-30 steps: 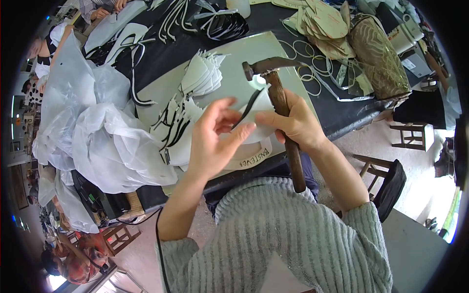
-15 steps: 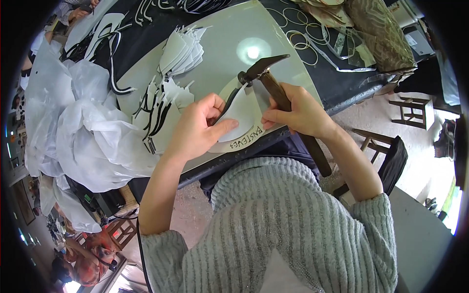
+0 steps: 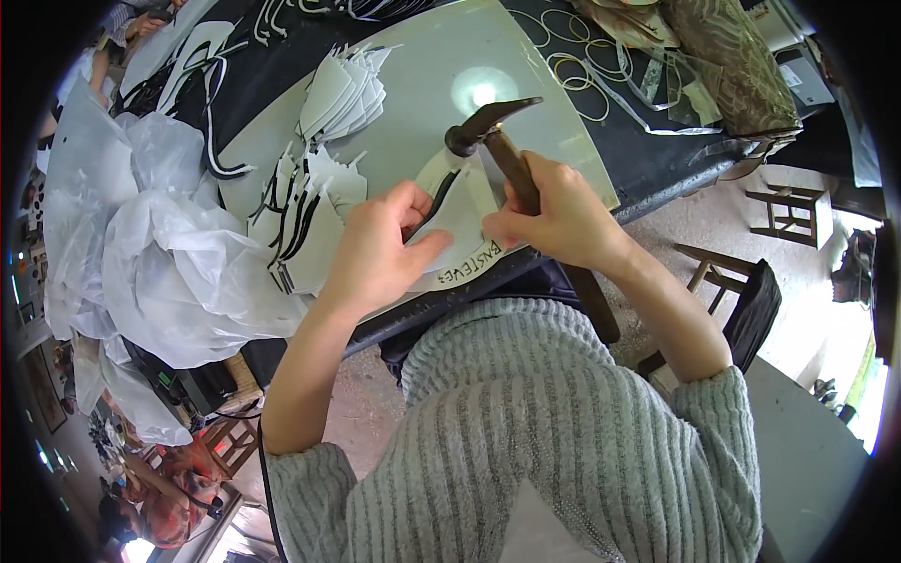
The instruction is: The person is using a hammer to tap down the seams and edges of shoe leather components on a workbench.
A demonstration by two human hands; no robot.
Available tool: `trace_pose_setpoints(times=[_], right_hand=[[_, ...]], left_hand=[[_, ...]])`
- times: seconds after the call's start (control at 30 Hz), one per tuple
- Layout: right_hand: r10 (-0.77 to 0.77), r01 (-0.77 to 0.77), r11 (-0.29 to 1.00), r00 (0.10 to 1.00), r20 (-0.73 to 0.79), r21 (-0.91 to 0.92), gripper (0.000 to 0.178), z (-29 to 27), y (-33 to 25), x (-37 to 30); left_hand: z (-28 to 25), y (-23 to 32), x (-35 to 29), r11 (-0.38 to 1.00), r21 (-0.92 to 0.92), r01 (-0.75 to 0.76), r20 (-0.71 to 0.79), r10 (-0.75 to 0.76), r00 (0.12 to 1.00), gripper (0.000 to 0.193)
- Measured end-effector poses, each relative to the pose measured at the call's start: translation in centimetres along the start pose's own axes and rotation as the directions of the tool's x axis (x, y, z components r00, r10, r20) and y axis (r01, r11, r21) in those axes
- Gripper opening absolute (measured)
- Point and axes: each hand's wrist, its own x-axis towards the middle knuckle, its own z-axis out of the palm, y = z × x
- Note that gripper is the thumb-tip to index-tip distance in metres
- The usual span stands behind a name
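Observation:
A hammer [image 3: 514,171] with a dark metal head and a wooden handle is gripped in my right hand [image 3: 563,214]. Its head hangs over the far tip of a white flat piece [image 3: 452,225] edged with a black strip [image 3: 437,199]. My left hand [image 3: 387,242] pinches that piece at its left edge, thumb on top and fingers curled by the strip. Beneath the piece lies a pale template-like board [image 3: 474,267] with handwriting along its near rim. Whether the hammer face touches the piece, I cannot tell.
White cut pieces [image 3: 345,92] are fanned on the grey board [image 3: 413,89]; more with black strips [image 3: 305,211] lie nearer. Crumpled translucent plastic [image 3: 169,253] covers the left side. Thin rings [image 3: 572,66] and a patterned roll [image 3: 732,61] sit at the right. A stool [image 3: 790,218] stands beyond.
The hammer and my right hand have shifted slightly left, with the head at the piece's tip. My left hand keeps its hold on the white piece.

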Motion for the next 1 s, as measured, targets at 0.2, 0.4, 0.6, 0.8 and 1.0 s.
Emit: trace_pose_setpoints(times=[0.2,0.4,0.6,0.8,1.0], right_hand=[[-0.207,0.174,0.927,0.976,-0.068,-0.332,0.039,1.5,-0.7,0.5],[-0.147,0.145,0.929,0.989,0.018,-0.340,0.037,0.9,-1.6,0.4],[-0.194,0.180,0.919,0.981,-0.006,-0.351,0.037,1.2,-1.2,0.5],[-0.206,0.185,0.919,0.978,-0.025,-0.349,0.037,1.2,-1.3,0.4],[-0.202,0.184,0.915,0.979,-0.015,-0.360,0.037,1.3,-1.3,0.4]], left_hand=[[0.8,0.6,-0.8,0.940,0.333,-0.076,-0.138,0.128,0.982,0.025],[-1.7,-0.7,-1.1,0.986,-0.042,0.164,0.088,-0.160,0.983,0.019],[-1.7,-0.9,-0.9,0.978,-0.006,0.210,0.115,-0.208,0.971,0.019],[-1.5,-1.3,-0.8,0.990,0.065,0.127,0.092,-0.133,0.987,0.023],[-1.2,-0.2,-1.5,0.961,0.267,0.067,0.052,-0.084,0.995,0.028]])
